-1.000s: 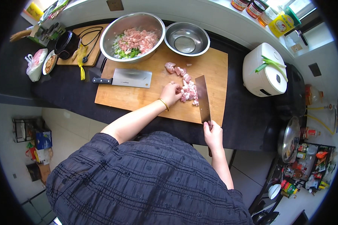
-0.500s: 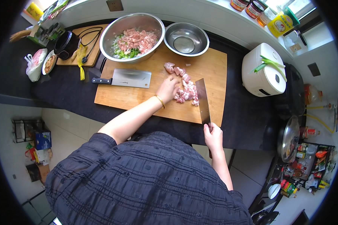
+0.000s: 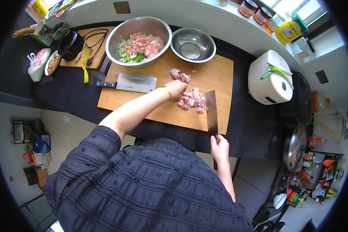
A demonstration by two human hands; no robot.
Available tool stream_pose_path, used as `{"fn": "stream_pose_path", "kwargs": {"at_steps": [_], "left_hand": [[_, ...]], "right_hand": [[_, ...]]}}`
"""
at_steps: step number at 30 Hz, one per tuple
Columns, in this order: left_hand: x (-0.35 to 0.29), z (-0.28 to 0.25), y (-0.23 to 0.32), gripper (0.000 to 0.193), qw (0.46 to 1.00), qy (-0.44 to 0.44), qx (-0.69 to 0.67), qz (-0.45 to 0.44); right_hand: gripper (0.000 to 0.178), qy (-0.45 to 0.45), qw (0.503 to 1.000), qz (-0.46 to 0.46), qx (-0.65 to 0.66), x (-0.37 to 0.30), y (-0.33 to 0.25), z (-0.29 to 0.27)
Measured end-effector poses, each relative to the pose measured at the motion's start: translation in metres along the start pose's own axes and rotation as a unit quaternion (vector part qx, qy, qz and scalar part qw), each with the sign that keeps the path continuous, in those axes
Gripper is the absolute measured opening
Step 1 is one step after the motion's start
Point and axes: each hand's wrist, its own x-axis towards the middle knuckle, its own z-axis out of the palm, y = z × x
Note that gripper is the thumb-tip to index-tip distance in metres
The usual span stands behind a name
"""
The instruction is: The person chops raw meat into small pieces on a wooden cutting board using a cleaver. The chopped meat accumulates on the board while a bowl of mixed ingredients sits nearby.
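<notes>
My right hand (image 3: 219, 146) grips the handle of a cleaver (image 3: 211, 112), whose blade rests on a wooden cutting board (image 3: 143, 104) just right of a pile of chopped raw meat (image 3: 192, 99). My left hand (image 3: 176, 88) rests on the left side of that pile, fingers curled against the pieces. A few larger meat chunks (image 3: 180, 74) lie apart, farther back on the board. A second cleaver (image 3: 130, 82) lies flat on the board's left part, untouched.
Behind the board stand a large steel bowl (image 3: 116, 38) of minced meat and greens and a smaller bare steel bowl (image 3: 192, 45). A white rice cooker (image 3: 270, 78) with green onions on top sits right. A second small board, black pot and bags sit far left.
My left hand has shifted slightly toward the meat pile's left side. The cleaver in my right hand has stayed at the pile's right edge.
</notes>
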Motion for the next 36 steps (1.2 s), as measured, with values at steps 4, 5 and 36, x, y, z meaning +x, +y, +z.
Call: {"fn": "stream_pose_path", "kwargs": {"at_steps": [4,5,36], "left_hand": [[-0.042,-0.001,-0.009,0.019,0.959,0.038,-0.259,-0.108],[-0.051,0.006,-0.008,0.019,0.94,0.042,-0.301,-0.153],[-0.102,0.075,0.022,0.007,0.919,0.373,0.063,0.11]], "right_hand": [[0.025,-0.024,0.999,0.025,0.011,-0.001,-0.006,0.003],[0.026,-0.034,0.998,0.04,0.022,-0.002,-0.01,0.005],[0.024,-0.128,0.972,-0.117,-0.16,0.012,-0.06,0.038]]}}
